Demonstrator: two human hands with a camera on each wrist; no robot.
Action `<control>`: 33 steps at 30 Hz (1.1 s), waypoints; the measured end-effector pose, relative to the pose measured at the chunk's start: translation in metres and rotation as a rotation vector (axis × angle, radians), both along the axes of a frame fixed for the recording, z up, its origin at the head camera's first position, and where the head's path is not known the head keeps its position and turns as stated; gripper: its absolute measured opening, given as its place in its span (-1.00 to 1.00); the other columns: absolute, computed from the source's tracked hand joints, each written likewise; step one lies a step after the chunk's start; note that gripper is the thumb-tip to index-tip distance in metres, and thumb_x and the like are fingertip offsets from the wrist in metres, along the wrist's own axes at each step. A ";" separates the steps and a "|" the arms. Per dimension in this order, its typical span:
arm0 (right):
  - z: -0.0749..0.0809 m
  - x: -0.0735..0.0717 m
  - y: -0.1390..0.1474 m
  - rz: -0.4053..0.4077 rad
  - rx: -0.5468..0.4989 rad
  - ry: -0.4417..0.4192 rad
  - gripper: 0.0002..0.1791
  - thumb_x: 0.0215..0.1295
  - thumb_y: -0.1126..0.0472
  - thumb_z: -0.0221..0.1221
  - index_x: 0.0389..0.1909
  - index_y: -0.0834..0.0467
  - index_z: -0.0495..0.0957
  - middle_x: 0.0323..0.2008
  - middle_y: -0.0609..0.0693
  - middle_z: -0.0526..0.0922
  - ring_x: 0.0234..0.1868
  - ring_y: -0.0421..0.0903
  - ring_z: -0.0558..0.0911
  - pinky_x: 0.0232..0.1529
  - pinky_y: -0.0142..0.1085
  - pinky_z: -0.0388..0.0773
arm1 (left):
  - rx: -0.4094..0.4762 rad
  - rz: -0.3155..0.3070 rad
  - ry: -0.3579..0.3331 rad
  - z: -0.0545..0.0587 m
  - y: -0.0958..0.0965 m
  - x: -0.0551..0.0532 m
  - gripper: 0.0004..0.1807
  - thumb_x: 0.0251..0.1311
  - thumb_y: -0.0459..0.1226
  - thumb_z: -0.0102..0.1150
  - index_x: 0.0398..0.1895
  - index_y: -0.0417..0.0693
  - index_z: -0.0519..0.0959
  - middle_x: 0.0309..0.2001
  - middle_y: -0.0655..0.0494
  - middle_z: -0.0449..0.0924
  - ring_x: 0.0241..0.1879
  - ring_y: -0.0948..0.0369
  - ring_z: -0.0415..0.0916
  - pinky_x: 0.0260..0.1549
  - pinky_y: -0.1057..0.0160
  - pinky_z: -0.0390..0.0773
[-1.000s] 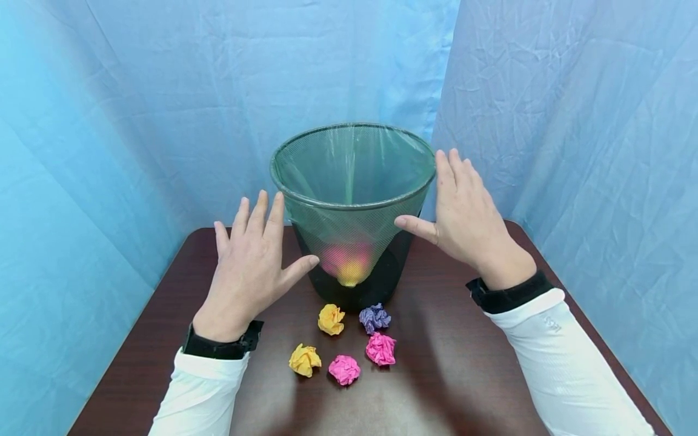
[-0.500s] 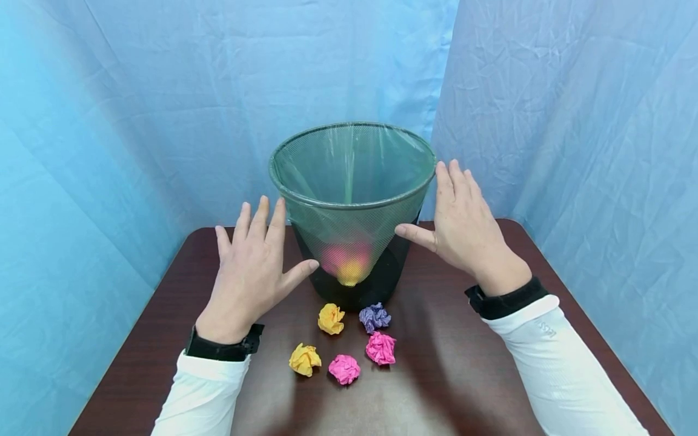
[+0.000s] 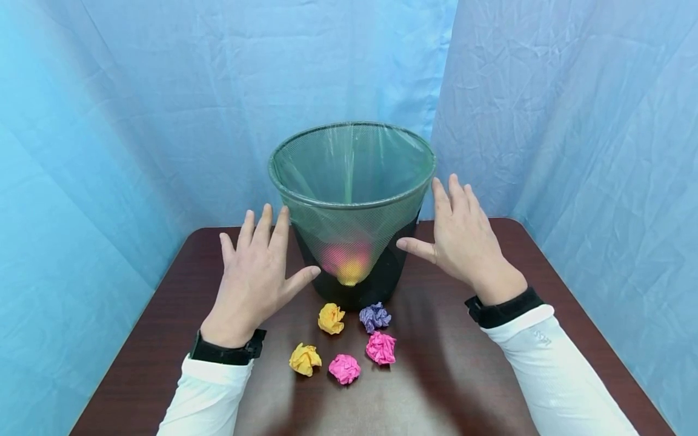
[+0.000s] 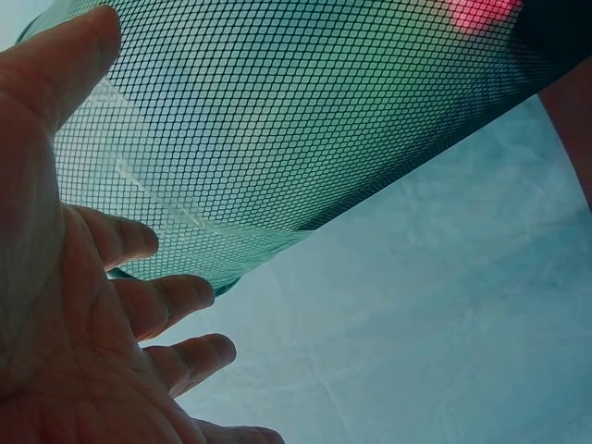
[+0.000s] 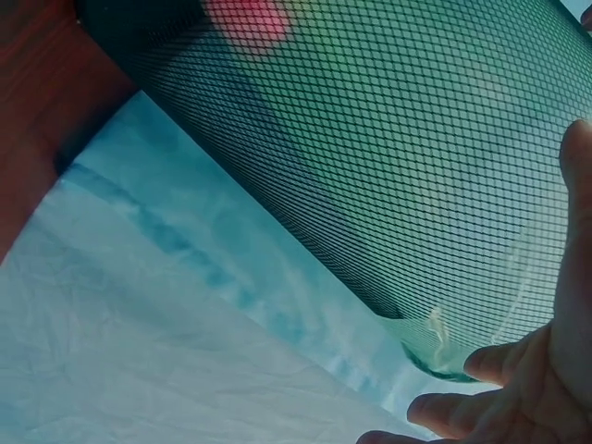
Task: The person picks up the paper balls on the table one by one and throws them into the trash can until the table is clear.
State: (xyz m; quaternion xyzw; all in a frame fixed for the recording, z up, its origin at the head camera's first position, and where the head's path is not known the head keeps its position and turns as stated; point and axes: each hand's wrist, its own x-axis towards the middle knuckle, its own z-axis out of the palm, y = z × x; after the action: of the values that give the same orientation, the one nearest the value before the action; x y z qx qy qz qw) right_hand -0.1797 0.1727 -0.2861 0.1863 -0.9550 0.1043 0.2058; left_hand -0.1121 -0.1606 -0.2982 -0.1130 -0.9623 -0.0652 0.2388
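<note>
A black mesh wastebasket (image 3: 389,266) stands on the table, lined with a thin green bag (image 3: 305,163) drawn over its rim. Pink and yellow crumpled paper (image 3: 349,272) shows through the mesh low inside. To the left of the basket my left hand (image 3: 248,281) is spread, palm toward it, thumb out and fingertips just below the rim. Opposite it, my right hand (image 3: 466,239) holds a like pose beside the right wall, its fingers straight. Neither hand grips anything. The left wrist view shows the left fingers (image 4: 176,305) in front of the mesh.
Several crumpled paper balls lie before the basket: two yellow ones (image 3: 331,319) (image 3: 305,360), a purple one (image 3: 374,318) and two pink ones (image 3: 380,349) (image 3: 344,369). Blue curtains (image 3: 218,91) enclose the dark wooden table (image 3: 463,339) at the back and both sides.
Both hands have come down slightly along the sides of the wastebasket and a little inward. The basket and the paper balls on the table have stayed in place.
</note>
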 end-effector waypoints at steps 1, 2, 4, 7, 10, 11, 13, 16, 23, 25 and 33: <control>-0.002 0.000 0.000 0.000 0.003 -0.002 0.36 0.01 -0.66 -0.05 0.53 0.31 -0.12 0.47 0.44 -0.01 0.44 0.41 0.02 0.39 0.20 0.04 | 0.000 -0.001 -0.002 -0.001 0.000 0.000 0.16 0.04 0.43 0.04 0.58 0.00 -0.05 0.50 -0.24 0.06 0.47 -0.23 -0.12 0.15 -0.59 -0.05; -0.004 0.000 0.000 -0.003 0.003 -0.006 0.36 0.00 -0.66 -0.05 0.54 0.29 -0.12 0.47 0.44 -0.01 0.44 0.41 0.02 0.39 0.21 0.05 | -0.001 -0.001 -0.004 -0.001 0.000 0.000 0.16 0.05 0.43 0.03 0.58 0.00 -0.05 0.50 -0.24 0.06 0.47 -0.23 -0.12 0.15 -0.59 -0.06; -0.007 0.001 0.001 -0.007 0.001 -0.013 0.35 0.00 -0.66 -0.04 0.55 0.25 -0.12 0.48 0.43 -0.01 0.43 0.44 0.03 0.36 0.25 0.07 | 0.000 -0.001 -0.011 -0.003 0.000 -0.001 0.16 0.05 0.43 0.03 0.58 -0.01 -0.04 0.51 -0.24 0.05 0.47 -0.22 -0.13 0.15 -0.59 -0.07; -0.011 0.002 0.001 -0.011 -0.003 -0.023 0.33 -0.01 -0.66 -0.03 0.56 0.20 -0.12 0.48 0.42 -0.02 0.42 0.46 0.02 0.34 0.28 0.09 | 0.000 0.000 -0.017 -0.005 0.001 -0.002 0.16 0.04 0.43 0.04 0.58 -0.01 -0.03 0.50 -0.24 0.06 0.47 -0.23 -0.12 0.15 -0.60 -0.07; -0.017 0.002 0.002 -0.011 -0.002 -0.023 0.33 -0.02 -0.65 -0.01 0.56 0.19 -0.09 0.48 0.42 0.00 0.41 0.46 0.04 0.33 0.28 0.11 | -0.001 0.000 -0.023 -0.007 0.002 -0.002 0.16 0.04 0.44 0.02 0.58 0.00 -0.03 0.50 -0.24 0.07 0.46 -0.24 -0.11 0.14 -0.60 -0.07; -0.019 0.002 0.002 -0.010 -0.001 -0.018 0.33 -0.03 -0.65 0.00 0.55 0.19 -0.07 0.47 0.42 0.01 0.41 0.47 0.05 0.33 0.27 0.12 | -0.002 0.000 -0.022 -0.008 0.002 -0.002 0.16 0.04 0.44 0.01 0.58 0.00 -0.02 0.50 -0.24 0.07 0.46 -0.24 -0.09 0.14 -0.60 -0.06; -0.023 0.002 0.003 -0.008 0.000 -0.011 0.32 -0.03 -0.65 0.01 0.55 0.19 -0.05 0.47 0.43 0.02 0.40 0.46 0.06 0.33 0.27 0.13 | -0.004 -0.001 -0.023 -0.010 0.002 -0.002 0.15 0.05 0.46 -0.04 0.57 -0.01 -0.01 0.50 -0.24 0.08 0.46 -0.24 -0.08 0.14 -0.60 -0.05; -0.028 0.003 0.004 -0.004 0.001 0.004 0.32 -0.03 -0.65 0.00 0.54 0.19 -0.03 0.46 0.44 0.04 0.40 0.47 0.08 0.32 0.27 0.14 | -0.007 -0.002 -0.024 -0.013 0.003 -0.002 0.15 0.05 0.49 -0.09 0.57 -0.01 0.00 0.50 -0.23 0.07 0.45 -0.24 -0.07 0.14 -0.60 -0.06; -0.041 0.006 0.004 0.003 0.006 0.004 0.30 -0.03 -0.64 0.03 0.54 0.19 -0.01 0.44 0.45 0.07 0.39 0.47 0.09 0.32 0.27 0.15 | -0.006 0.004 -0.047 -0.019 0.004 0.000 0.16 0.03 0.47 -0.04 0.58 0.01 -0.03 0.51 -0.22 0.05 0.46 -0.24 -0.09 0.16 -0.60 -0.09; -0.044 0.007 0.003 0.005 0.007 0.007 0.30 -0.03 -0.63 0.04 0.54 0.19 -0.01 0.44 0.45 0.08 0.39 0.48 0.09 0.32 0.27 0.15 | -0.010 0.004 -0.043 -0.021 0.004 0.001 0.17 0.02 0.46 0.00 0.58 0.01 -0.02 0.51 -0.22 0.05 0.46 -0.24 -0.09 0.16 -0.59 -0.08; -0.053 0.010 0.002 0.006 0.010 -0.001 0.30 -0.05 -0.63 0.07 0.54 0.16 0.01 0.44 0.44 0.08 0.38 0.48 0.09 0.32 0.28 0.15 | -0.017 -0.017 -0.012 -0.029 0.005 0.003 0.16 0.00 0.41 0.10 0.56 -0.03 0.05 0.49 -0.23 0.10 0.43 -0.27 -0.03 0.17 -0.57 -0.05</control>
State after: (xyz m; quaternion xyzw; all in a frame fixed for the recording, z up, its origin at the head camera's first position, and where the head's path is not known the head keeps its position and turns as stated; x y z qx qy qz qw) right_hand -0.1694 0.1752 -0.3394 0.1900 -0.9551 0.1002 0.2041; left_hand -0.1088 -0.1552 -0.3269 -0.1228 -0.9632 -0.0600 0.2315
